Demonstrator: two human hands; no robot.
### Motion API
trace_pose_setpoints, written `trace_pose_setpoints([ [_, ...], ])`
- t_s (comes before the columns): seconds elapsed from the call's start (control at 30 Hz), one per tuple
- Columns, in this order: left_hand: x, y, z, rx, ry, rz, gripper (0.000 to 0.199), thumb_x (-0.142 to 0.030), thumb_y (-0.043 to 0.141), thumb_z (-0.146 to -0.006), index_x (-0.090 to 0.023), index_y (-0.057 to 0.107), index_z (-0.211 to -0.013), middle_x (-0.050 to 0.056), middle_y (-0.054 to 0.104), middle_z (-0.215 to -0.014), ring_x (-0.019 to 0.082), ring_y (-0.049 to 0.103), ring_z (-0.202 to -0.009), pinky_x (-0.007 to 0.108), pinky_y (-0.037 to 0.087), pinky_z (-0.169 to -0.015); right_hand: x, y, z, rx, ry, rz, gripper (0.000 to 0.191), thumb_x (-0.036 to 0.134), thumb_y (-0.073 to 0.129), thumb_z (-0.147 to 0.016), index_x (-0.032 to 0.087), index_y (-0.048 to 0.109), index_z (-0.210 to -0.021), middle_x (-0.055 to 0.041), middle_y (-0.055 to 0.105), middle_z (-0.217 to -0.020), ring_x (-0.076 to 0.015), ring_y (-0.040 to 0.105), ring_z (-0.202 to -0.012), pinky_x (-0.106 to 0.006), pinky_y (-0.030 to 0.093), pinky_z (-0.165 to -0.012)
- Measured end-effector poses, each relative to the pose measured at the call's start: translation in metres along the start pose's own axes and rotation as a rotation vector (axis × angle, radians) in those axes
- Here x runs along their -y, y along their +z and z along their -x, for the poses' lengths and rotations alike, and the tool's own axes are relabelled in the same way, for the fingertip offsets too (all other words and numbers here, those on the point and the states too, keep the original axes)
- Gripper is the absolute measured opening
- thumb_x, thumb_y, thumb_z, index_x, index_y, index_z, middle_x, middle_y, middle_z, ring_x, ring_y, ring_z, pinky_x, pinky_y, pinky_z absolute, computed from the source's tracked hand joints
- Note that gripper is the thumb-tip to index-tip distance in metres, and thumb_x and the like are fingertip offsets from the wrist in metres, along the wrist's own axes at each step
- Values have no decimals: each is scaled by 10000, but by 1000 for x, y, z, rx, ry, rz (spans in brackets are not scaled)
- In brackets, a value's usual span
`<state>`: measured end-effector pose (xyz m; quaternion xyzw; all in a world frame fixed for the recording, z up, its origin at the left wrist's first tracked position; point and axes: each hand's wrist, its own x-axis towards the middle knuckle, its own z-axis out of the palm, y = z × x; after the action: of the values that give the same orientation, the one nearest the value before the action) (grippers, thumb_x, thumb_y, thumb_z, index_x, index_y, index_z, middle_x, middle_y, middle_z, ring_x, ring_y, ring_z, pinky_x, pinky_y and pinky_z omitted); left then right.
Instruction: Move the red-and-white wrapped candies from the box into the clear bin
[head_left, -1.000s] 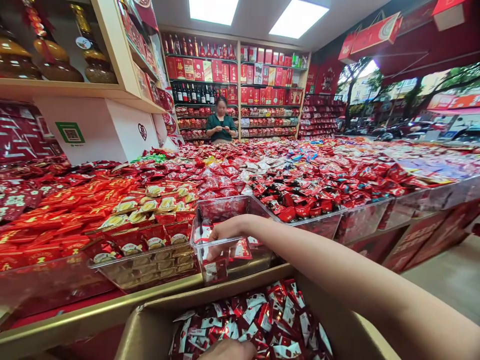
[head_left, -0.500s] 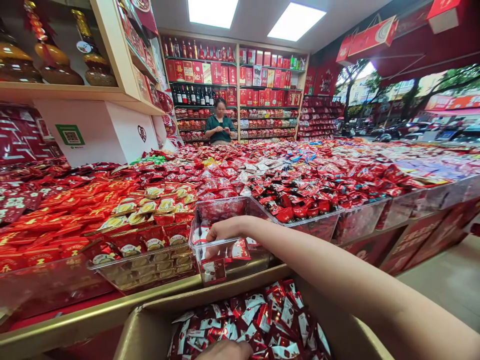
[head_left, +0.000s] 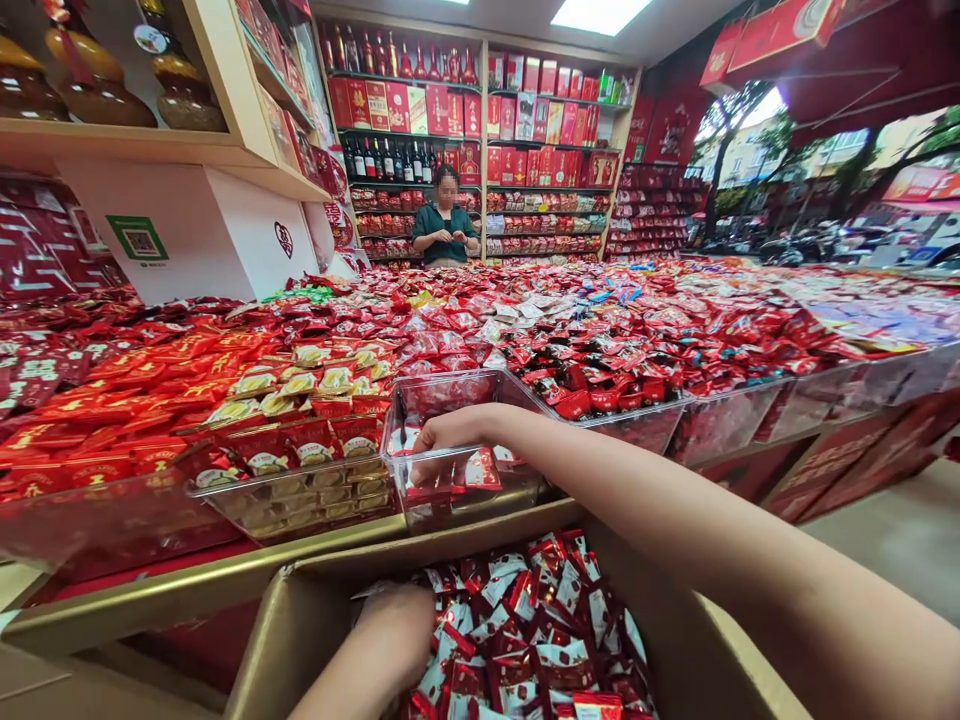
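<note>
My left hand (head_left: 401, 625) reaches down into an open cardboard box (head_left: 281, 610), its fingers hidden among small red-and-white wrapped sweets (head_left: 517, 640). Just beyond the box stands a clear plastic bin (head_left: 517, 385), holding only a few red-and-white packets (head_left: 482, 468) low inside. My right hand (head_left: 450, 432) dips over its front rim from the right, with the forearm crossing above the box. Its fingers are curled downward inside, blurred through the plastic wall. A pale packet lies close to them, and what they hold, if anything, I cannot make out.
Bins of durian-printed packets (head_left: 315, 440) and dark red packets (head_left: 600, 380) flank the clear bin. A gold rail (head_left: 187, 575) runs along the counter front. A person in a green shirt (head_left: 444, 235) stands at the back before shelves of bottles and boxes.
My left hand has moved deeper into the box, toward its far left side, and more of the forearm shows. My right hand stays in the bin. The view has tilted slightly down.
</note>
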<state>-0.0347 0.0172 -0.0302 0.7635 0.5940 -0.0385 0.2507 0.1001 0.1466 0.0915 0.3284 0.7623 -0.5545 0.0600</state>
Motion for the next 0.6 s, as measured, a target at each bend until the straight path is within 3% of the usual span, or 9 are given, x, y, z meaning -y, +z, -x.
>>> trace_pose_setpoints([
  [0.17, 16, 20, -16, 67, -72, 42, 141, -286, 625, -599, -170, 642, -677, 95, 674, -725, 261, 595, -772, 419, 399, -741, 0, 1, 3, -5, 14, -13, 329, 352, 683, -561, 119, 598, -778, -25, 633, -726, -106, 591, -640, -216, 465, -609],
  [0.23, 17, 33, -22, 98, -100, 25, 177, -282, 688, -528, -156, 639, -643, 95, 671, -699, 265, 599, -752, 464, 401, -745, 0, 2, 3, -20, 35, -11, 331, 350, 680, -566, 116, 592, -784, -30, 632, -728, -114, 595, -646, -227, 468, -612],
  [0.37, 14, 50, -33, 146, -130, -35, 339, -16, 743, -203, -170, 627, -482, 164, 665, -669, 415, 570, -761, 571, 375, -716, 1, 2, 4, -6, 60, 12, 346, 366, 670, -576, 110, 589, -794, -45, 630, -741, -129, 598, -664, -246, 472, -618],
  [0.47, 13, 54, -39, 171, -136, -75, 400, 62, 704, -147, -188, 628, -450, 187, 661, -700, 484, 532, -809, 628, 331, -724, 3, 3, 5, 33, 83, 35, 349, 378, 662, -581, 108, 590, -790, -51, 625, -755, -138, 597, -688, -253, 473, -626],
  [0.6, 11, 58, -39, 177, -107, -72, 406, -6, 744, -133, -150, 658, -503, 260, 634, -771, 547, 480, -850, 672, 293, -703, 2, 0, 4, 109, 89, 37, 343, 401, 645, -594, 108, 593, -765, -48, 619, -757, -137, 588, -720, -242, 467, -641],
])
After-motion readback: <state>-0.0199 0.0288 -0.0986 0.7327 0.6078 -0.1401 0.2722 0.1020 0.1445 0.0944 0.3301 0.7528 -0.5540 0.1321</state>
